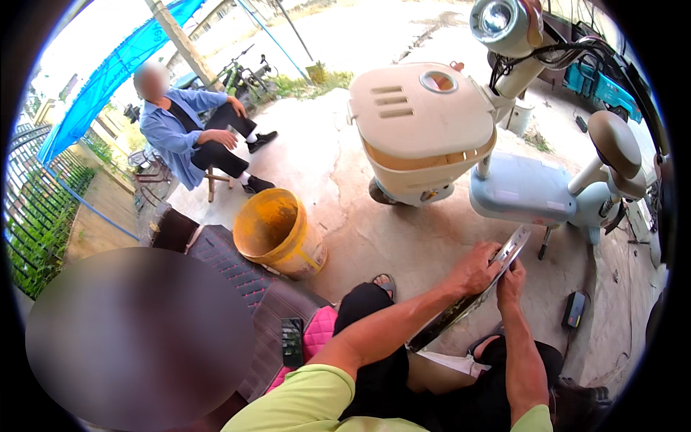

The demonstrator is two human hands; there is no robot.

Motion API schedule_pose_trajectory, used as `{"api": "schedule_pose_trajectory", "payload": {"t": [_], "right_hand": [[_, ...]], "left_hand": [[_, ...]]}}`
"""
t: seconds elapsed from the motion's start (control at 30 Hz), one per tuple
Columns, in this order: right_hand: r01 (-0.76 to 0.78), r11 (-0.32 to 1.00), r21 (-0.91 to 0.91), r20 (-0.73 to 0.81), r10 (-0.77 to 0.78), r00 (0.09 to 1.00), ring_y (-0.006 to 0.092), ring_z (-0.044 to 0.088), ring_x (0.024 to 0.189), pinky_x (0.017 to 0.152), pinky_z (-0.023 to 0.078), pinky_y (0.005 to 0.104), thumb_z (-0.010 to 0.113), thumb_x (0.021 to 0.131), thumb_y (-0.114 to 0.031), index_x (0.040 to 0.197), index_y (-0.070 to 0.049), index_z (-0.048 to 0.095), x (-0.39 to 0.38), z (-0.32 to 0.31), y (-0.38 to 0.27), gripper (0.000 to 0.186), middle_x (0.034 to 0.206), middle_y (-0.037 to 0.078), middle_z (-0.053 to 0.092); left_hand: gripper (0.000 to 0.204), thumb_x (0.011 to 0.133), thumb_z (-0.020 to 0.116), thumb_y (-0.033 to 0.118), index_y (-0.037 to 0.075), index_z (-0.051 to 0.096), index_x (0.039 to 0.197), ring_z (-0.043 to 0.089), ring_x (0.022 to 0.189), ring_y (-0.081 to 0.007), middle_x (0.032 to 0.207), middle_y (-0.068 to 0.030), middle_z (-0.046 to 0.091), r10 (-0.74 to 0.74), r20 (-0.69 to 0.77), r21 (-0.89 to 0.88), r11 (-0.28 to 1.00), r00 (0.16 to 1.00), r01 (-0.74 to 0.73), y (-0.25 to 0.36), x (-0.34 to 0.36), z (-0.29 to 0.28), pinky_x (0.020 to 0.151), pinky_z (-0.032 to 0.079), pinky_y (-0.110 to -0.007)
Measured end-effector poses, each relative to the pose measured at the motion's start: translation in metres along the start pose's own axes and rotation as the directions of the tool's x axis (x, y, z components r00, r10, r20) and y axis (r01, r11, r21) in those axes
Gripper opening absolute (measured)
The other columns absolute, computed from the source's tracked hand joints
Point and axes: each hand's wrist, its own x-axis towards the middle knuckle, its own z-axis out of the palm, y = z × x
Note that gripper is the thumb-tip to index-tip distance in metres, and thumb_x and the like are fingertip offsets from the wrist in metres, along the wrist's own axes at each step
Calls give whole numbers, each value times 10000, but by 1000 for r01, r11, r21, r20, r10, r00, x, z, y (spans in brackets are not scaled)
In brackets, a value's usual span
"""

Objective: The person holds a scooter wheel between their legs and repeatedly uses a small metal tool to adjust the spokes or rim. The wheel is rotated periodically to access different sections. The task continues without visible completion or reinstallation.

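Fingers of both hands — left hand (473,268), right hand (510,279) — clamped around thin, shiny, curved metal rim (497,268).

Shiny metal rim (497,270) gleams; beside it, the scooter (432,137) wears smooth cream plastic, the bucket (277,234) grimy yellow plastic, over rough concrete floor (374,237).

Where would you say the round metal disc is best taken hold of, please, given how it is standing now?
By the rim near its upper end, where both hands already meet. The metal disc stands tilted and edge-on, thin and wide, so a pinch across the edge suits it. The left hand comes over from the left face, the right hand from below on the right. The lower end, near the knees, looks dirty and crowded.
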Motion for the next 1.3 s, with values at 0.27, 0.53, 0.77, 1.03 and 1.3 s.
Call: {"api": "schedule_pose_trajectory", "payload": {"t": [0.27,0.53,0.77,1.03,1.3], "right_hand": [[-125,992,-21,-20,124,992,135,635,840,738,522,296,643,968,-152,1141,-12,679,-2,19,-13,226,994,43,692],[-131,980,-153,-70,122,990,137,631,803,699,522,319,604,946,-79,1092,-16,686,8,19,-7,179,937,44,684],[-126,970,-207,-58,116,992,138,620,791,711,514,323,611,923,-75,1070,30,679,9,12,-4,194,925,57,696],[-224,913,-341,48,254,966,129,629,795,705,518,316,568,955,-92,1090,-26,684,7,15,-38,190,918,33,682],[-166,973,159,174,138,975,194,686,982,880,562,325,605,951,30,1214,13,641,37,-34,52,266,1106,75,698]], "left_hand": [[390,961,574,246,-32,633,1227,575,1169,-406,1190,-258,638,43,-35,53,998,998,-42,-10,-8,-3,1056,424,-459],[388,1008,531,293,-35,658,1170,629,1053,-427,1106,-271,680,44,-33,64,997,998,-42,-18,-19,-3,946,481,-449],[364,1000,510,317,-25,633,988,639,922,-447,983,-290,667,-35,-54,0,999,998,35,-19,-29,0,832,484,-495],[397,979,526,354,-28,634,985,629,914,-469,948,-297,658,-105,-92,-19,994,990,103,-22,-39,-8,832,478,-507],[387,981,535,348,-28,625,1011,611,979,-477,1027,-306,642,-118,1,-42,992,993,118,-5,-38,-12,863,468,-522]]}}
